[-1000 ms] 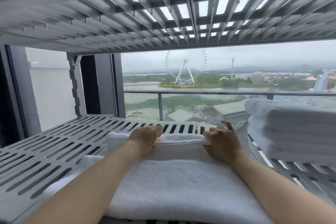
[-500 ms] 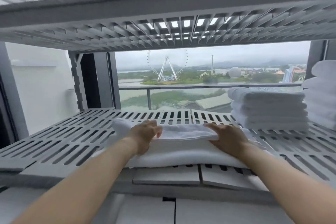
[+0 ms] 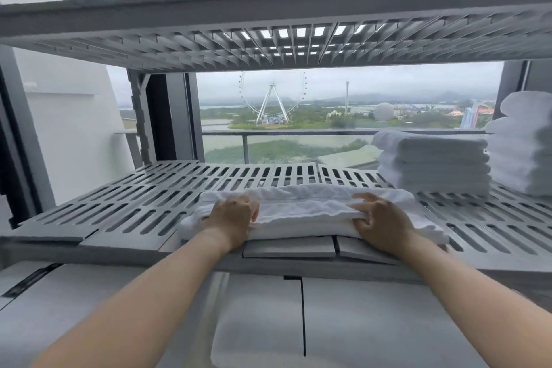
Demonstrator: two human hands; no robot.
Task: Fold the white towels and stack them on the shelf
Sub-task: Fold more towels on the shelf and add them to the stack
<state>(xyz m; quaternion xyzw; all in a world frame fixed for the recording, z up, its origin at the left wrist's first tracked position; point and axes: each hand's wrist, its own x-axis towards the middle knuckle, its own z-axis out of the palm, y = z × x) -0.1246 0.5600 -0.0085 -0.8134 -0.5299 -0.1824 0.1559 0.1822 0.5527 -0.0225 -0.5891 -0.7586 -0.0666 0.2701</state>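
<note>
I see the folded white towel (image 3: 304, 209) lying on the front of the slatted grey shelf (image 3: 119, 203), at the centre of the frame. My left hand (image 3: 234, 213) curls over its left end. My right hand (image 3: 379, 218) grips its right end, fingers on top and thumb against the front edge. At the right of the frame a shorter stack (image 3: 433, 161) of folded towels sits just beside a taller stack (image 3: 525, 143).
</note>
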